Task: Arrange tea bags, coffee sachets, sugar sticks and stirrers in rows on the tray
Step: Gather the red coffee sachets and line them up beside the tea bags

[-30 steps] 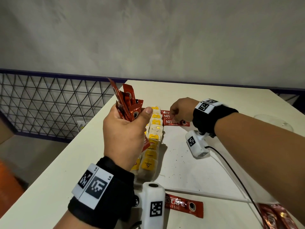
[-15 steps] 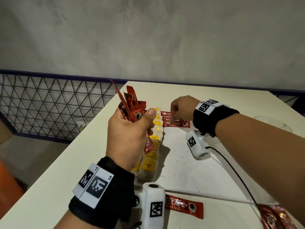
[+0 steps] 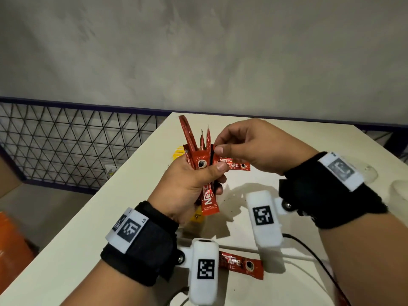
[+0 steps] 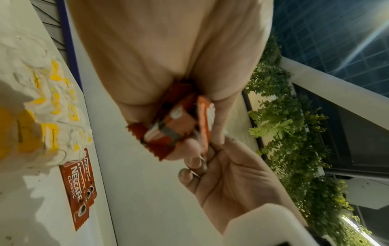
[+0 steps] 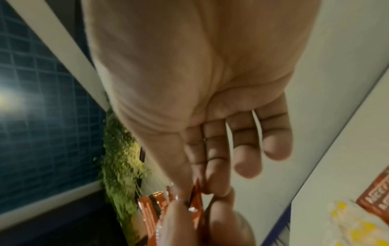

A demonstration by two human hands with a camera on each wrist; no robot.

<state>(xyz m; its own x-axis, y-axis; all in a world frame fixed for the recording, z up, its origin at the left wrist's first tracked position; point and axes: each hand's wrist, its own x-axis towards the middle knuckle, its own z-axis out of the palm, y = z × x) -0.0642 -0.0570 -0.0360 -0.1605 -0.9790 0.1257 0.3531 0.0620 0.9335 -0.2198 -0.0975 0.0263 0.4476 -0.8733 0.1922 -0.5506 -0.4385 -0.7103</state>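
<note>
My left hand grips a bunch of red coffee sachets upright above the tray; the bunch also shows in the left wrist view. My right hand pinches the top edge of one sachet in that bunch between thumb and forefinger. Three coffee sachets lie overlapping on the white tray, also seen as sachets beside the row of yellow-tagged tea bags. My left hand hides most of the tea bags in the head view.
One loose coffee sachet lies on the table in front of the tray's near edge. A clear glass dish stands at the right. The table's left edge drops off beside a wire-mesh fence.
My right hand has left the sachets laid on the tray and risen to the bunch, where it now pinches one sachet. My left hand has lifted the bunch higher.
</note>
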